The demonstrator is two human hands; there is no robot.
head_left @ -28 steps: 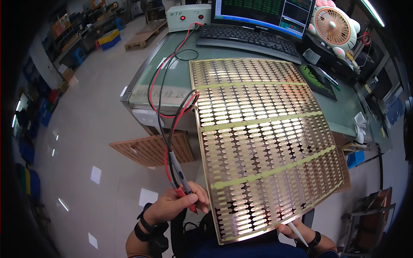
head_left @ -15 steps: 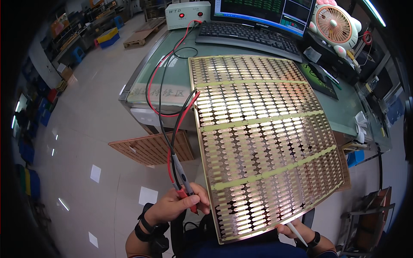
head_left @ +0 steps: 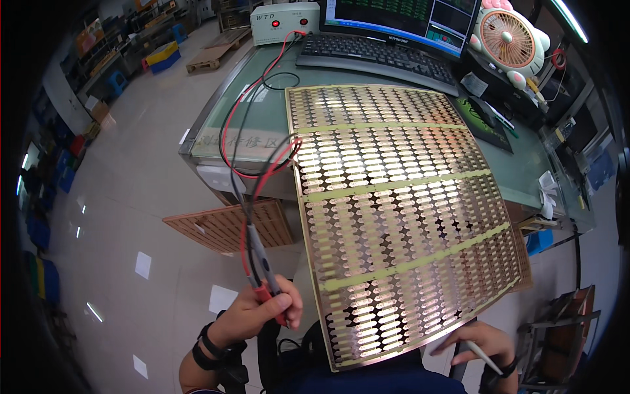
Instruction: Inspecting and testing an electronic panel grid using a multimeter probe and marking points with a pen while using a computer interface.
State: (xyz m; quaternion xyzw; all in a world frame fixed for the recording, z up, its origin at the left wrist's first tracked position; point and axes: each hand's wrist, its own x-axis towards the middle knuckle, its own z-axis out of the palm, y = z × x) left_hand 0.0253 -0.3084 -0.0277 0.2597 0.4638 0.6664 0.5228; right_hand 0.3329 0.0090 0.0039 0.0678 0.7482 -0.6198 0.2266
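A large, thin circuit board panel (head_left: 400,180) with rows of shiny gold pads leans from the desk toward my body. Just left of its lower left edge, my left hand (head_left: 262,314) is closed round a pair of test probes (head_left: 261,262), one red and one grey, whose tips point down. Their red and black leads loop up past the panel's left edge. By the panel's lower right corner, my right hand (head_left: 482,343) holds a white pen-like stick (head_left: 483,358) between its fingers; the other fingers are partly stretched and appear off the panel.
On the green-topped desk (head_left: 226,121) stand a white box with a red light (head_left: 285,25), a keyboard (head_left: 374,59), a monitor (head_left: 403,20) and a pink-white fan (head_left: 508,39). More copper-coloured panels (head_left: 230,226) lean below the desk. A chair (head_left: 558,335) stands at right.
My left hand has moved left with the probes, farther from the panel's edge. My right hand has left the panel's lower edge and shifted right, keeping the white stick.
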